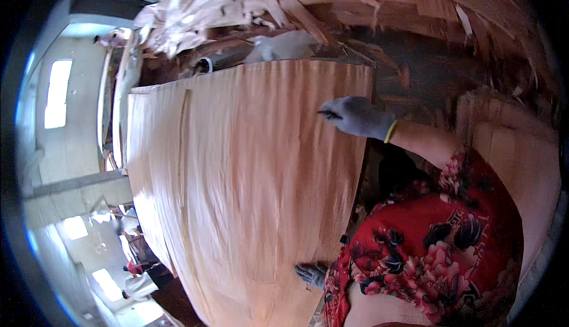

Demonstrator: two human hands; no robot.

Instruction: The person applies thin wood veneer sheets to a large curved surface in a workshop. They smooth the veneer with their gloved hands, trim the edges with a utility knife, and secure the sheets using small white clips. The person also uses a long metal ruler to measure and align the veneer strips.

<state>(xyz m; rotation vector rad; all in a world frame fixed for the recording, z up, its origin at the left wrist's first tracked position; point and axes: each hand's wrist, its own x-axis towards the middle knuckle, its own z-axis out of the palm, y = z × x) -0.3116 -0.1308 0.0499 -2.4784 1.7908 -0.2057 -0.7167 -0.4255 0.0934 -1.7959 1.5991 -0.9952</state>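
Note:
A wide stack of reddish-tan wood veneer sheets [255, 167] fills the middle, its top sheet wavy with a long thin split or strip [183, 161] along it. My right hand [358, 118], in a grey glove with a yellow cuff, is closed over the sheet near its upper corner. A small dark pointed thing sticks out from its fingers; I cannot make out its kind. Lower down, my left hand [310, 274], in a grey glove, lies flat on the sheet by the near edge, fingers stretched. The red floral sleeve partly hides its wrist.
Torn veneer scraps [189, 13] and a pale plastic sheet [281, 45] heap beyond the stack's upper edge, beside a round pipe end [205, 64]. More wood sheets [504, 167] stand at the right. People [139, 276] are at the far lower left, near bright windows [57, 94].

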